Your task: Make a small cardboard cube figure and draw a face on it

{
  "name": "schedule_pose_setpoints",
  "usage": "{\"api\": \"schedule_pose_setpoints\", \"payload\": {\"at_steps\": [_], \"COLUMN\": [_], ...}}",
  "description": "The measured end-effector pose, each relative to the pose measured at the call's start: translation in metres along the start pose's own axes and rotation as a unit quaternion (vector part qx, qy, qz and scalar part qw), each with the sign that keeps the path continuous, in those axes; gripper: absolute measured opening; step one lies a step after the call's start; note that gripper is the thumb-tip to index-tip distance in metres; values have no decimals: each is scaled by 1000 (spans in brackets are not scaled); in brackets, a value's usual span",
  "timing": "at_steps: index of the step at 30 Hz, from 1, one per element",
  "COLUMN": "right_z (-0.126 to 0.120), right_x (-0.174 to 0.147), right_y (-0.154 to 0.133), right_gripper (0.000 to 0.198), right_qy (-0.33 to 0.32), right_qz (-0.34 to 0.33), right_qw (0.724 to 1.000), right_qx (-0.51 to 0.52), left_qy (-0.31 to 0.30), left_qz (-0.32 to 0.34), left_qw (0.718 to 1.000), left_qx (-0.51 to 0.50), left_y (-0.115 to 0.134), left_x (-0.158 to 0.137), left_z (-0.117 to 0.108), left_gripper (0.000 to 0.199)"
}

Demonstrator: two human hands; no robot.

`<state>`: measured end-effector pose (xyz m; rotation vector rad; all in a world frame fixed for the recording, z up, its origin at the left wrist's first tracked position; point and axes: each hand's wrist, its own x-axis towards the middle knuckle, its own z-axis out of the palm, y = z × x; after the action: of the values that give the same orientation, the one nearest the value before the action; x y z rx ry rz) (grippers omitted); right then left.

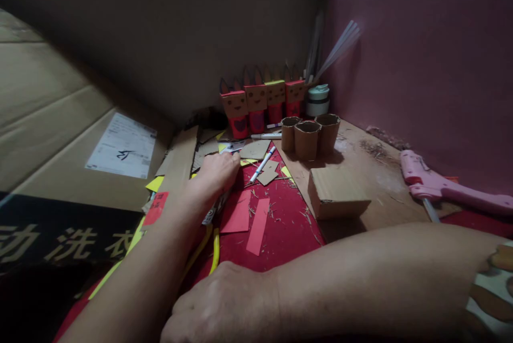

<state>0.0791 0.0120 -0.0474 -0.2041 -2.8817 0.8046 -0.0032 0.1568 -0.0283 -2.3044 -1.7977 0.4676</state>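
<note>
My left hand point(219, 171) reaches forward over the cardboard scraps, its fingers curled together; whatever they hold, if anything, is hidden. At the bottom, my right hand point(216, 305) is closed with its back up, and its fingers are out of sight. Between the hands lie a red paper piece point(237, 213) and a narrow red paper strip point(258, 225) on a red cloth point(288, 220). Yellow curved pieces point(216, 252) show just beyond my right hand. Right of my left hand are a white marker point(263, 164) and a cut cardboard scrap point(267, 173).
Several red cardboard figures with drawn faces point(256, 98) stand at the back beside a mint-green jar point(318, 101). Three cardboard tubes point(308, 140) and a small cardboard box point(339, 192) stand right of centre. A pink glue gun point(449, 185) lies far right. A large carton point(72, 86) rises left.
</note>
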Motion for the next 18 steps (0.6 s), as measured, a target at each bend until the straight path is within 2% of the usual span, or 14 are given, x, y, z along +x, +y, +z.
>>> {"api": "schedule_pose_setpoints", "payload": {"at_steps": [3, 5, 10, 14, 18], "right_z": [-17, -23, -21, -19, -18], "right_x": [-2, -3, -3, -3, -2], "right_y": [-7, -9, -6, -1, 0], "right_gripper": [20, 20, 14, 15, 17], "right_qy": [-71, -100, -46, -89, -83], "right_qz": [21, 28, -3, -3, -2], "right_qw": [997, 995, 998, 996, 996], "right_qx": [-9, -1, 31, 27, 29], "left_qy": [7, 17, 74, 113, 136], "left_qz": [-22, -39, -74, -80, -56], "left_qw": [1000, 999, 995, 990, 989], "left_qx": [14, 15, 6, -6, -31], "left_y": [0, -5, -26, -40, -47], "left_x": [-5, -8, 0, 7, 12], "left_z": [-8, -13, -15, -8, -3], "left_gripper": [35, 27, 32, 34, 31]}}
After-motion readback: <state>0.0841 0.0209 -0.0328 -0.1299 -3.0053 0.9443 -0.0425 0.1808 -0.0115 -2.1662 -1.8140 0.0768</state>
